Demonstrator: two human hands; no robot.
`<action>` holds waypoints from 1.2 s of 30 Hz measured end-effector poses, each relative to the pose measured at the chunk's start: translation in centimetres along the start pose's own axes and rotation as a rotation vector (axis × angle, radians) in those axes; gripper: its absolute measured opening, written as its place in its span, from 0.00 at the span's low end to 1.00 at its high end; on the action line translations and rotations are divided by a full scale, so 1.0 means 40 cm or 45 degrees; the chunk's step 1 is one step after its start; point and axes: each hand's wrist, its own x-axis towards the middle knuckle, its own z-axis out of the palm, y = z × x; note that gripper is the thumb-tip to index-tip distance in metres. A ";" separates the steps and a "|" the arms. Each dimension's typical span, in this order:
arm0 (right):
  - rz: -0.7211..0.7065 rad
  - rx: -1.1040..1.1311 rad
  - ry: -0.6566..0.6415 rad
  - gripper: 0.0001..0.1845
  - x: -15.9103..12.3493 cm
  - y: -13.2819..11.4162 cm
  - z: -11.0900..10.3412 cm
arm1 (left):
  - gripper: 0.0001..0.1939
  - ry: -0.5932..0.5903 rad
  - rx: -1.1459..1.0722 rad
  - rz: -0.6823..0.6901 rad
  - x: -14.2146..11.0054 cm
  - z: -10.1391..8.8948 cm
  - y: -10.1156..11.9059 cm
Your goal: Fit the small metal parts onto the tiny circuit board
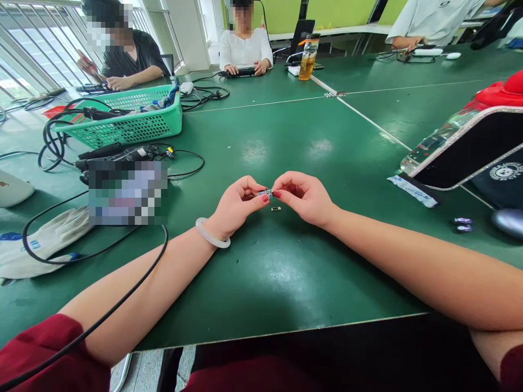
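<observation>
Above the green table (286,283), my left hand (241,201) pinches a small silvery-grey part (265,193) between thumb and fingers. Its exact kind is too small to make out, and the fingertips cover much of it. My right hand (304,197) is closed at the part's right end, thumb and forefinger pressed together there. The two hands nearly meet. Just below the fingertips, a tiny rectangular piece (276,209), light with a dark edge, lies flat on the table. A white bangle (212,234) circles my left wrist.
At left are a green basket (122,125) with cables, a black corded device (126,155) and white gloves (53,239). A black cable (159,261) crosses my left forearm. A propped phone (469,147) and a sachet (412,190) are at right. Beyond a bottle (309,57), several people sit.
</observation>
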 end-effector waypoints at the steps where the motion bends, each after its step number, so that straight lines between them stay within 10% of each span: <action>1: -0.016 -0.030 0.002 0.13 -0.001 0.000 -0.001 | 0.20 0.001 -0.004 -0.003 0.000 0.000 0.001; 14: 0.024 -0.633 0.013 0.16 -0.004 0.014 -0.009 | 0.17 0.186 0.262 0.006 0.014 -0.011 -0.016; 23: 0.149 -0.779 -0.459 0.05 0.006 0.036 -0.040 | 0.14 0.255 0.383 -0.029 0.021 -0.019 -0.020; 36: 0.191 -0.763 -0.330 0.06 0.016 0.043 -0.017 | 0.15 0.162 0.318 -0.031 0.021 -0.016 -0.023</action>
